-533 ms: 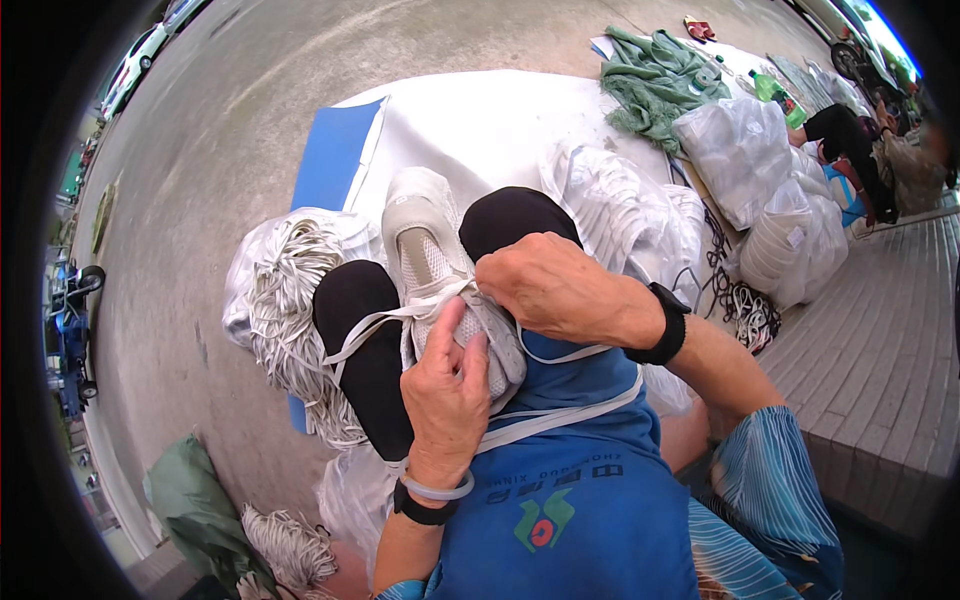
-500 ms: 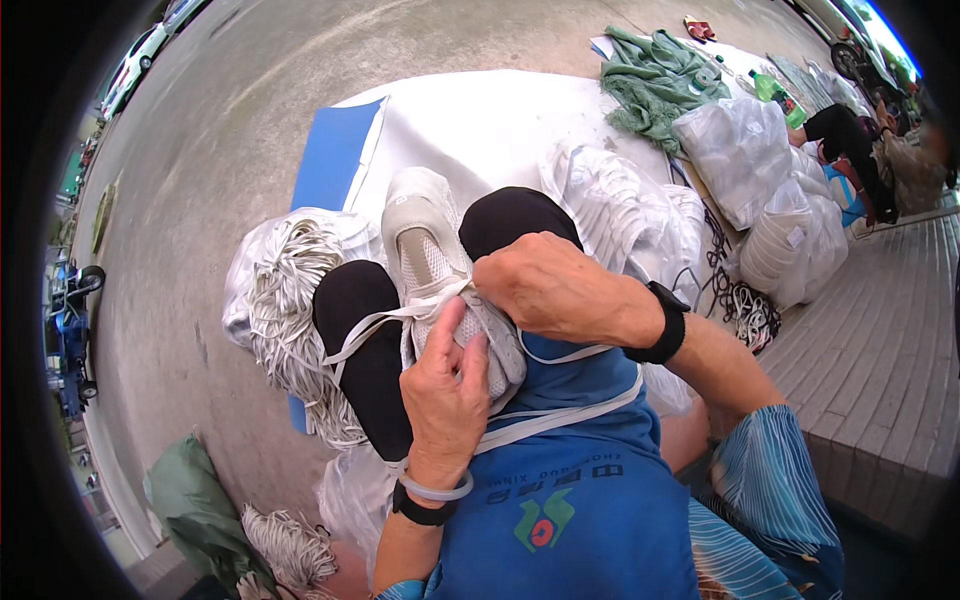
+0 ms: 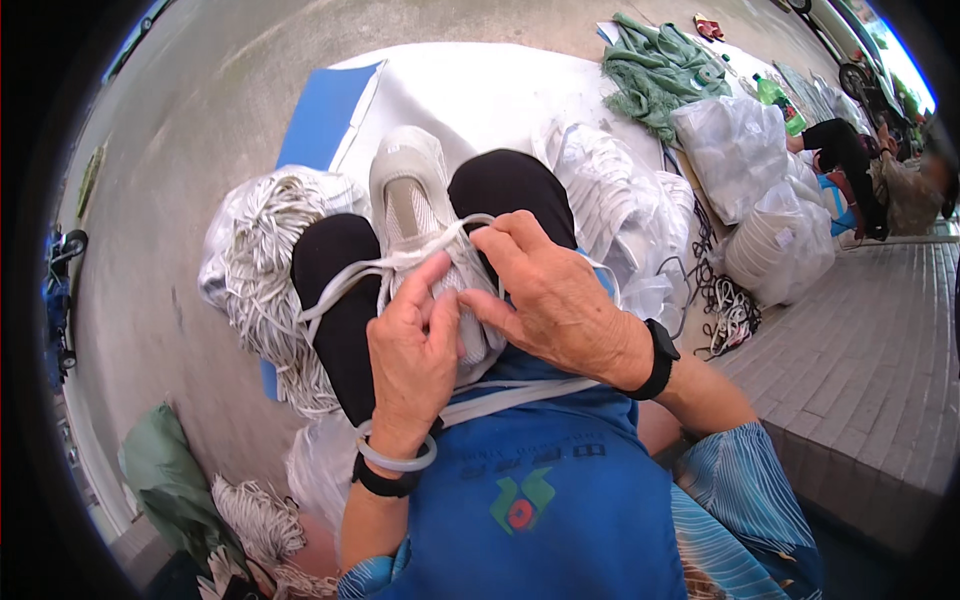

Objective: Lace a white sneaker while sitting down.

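A pale mesh sneaker (image 3: 408, 160) rests between my black-covered knees, its opening upward. Flat white shoelaces (image 3: 345, 277) cross over it, one end draped across the left knee and another passing behind my right hand. My left hand (image 3: 412, 345) lies on the near part of the shoe, forefinger at the lace crossing, thumb apart from it. On the right side of the shoe is my right hand (image 3: 560, 305), thumb and forefinger spread, a loose curve of lace at its fingertips. What its other fingers do is partly hidden.
Bundled white laces (image 3: 270, 240) lie left of my knees, another bundle (image 3: 258, 520) at lower left beside a green bag (image 3: 165, 475). Plastic-wrapped bundles (image 3: 735, 150) and a green cloth (image 3: 650, 80) are on the right. A person (image 3: 850, 160) sits at far right.
My right hand has gone from a pinch on the lace to spread fingers, the thumb now over the shoe. The lace has slackened into a curve. The whole view has shifted slightly.
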The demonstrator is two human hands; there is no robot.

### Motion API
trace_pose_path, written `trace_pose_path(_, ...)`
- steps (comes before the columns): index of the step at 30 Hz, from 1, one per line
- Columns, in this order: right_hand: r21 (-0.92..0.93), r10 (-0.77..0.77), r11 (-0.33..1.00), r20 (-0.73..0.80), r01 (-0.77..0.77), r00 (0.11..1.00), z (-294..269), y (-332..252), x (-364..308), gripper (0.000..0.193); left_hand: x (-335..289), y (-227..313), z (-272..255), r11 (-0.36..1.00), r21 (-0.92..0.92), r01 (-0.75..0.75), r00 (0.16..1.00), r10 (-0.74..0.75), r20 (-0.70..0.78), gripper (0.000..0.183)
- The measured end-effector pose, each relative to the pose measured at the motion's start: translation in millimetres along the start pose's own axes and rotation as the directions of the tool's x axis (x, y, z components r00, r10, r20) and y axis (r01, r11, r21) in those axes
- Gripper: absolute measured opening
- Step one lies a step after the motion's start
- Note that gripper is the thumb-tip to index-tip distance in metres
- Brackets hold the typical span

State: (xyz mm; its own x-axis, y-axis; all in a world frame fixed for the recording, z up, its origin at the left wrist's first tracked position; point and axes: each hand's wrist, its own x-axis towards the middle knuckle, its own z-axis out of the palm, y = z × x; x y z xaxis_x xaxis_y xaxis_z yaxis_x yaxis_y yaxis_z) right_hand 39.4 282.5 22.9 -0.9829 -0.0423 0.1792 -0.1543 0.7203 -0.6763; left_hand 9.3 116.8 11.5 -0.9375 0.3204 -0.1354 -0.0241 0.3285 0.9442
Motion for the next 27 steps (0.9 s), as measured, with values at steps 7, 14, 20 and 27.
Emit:
trace_pose_path(7, -0.149, 0.036, 0.988, 0.063, -0.027, 0.997, 21.7, -5.6, 0.8, 0.038, 0.2, 0.5, 0.9, 0.999, -0.026, -0.045, 0.999, 0.045, -0.005, 0.029)
trace_pose_path(14, -0.041, -0.121, 0.992, -0.052, 0.119, 0.991, 28.5, 13.0, 6.7, 0.023, 5.0, -2.8, -2.7, 0.86, 0.397, -0.319, 0.934, 0.357, -0.024, 0.018)
trace_pose_path(20, 0.066, -0.131, 0.989, -0.01, 0.131, 0.991, 23.2, 16.6, 3.9, 0.019, 7.9, -10.6, 5.4, 0.883, 0.346, -0.317, 0.926, 0.367, -0.089, 0.019)
trace_pose_path(27, 0.045, -0.072, 0.996, -0.063, 0.075, 0.995, 24.8, 7.9, 3.5, 0.019, 11.0, -23.0, 13.7, 0.802, 0.452, -0.391, 0.851, 0.502, -0.154, 0.01)
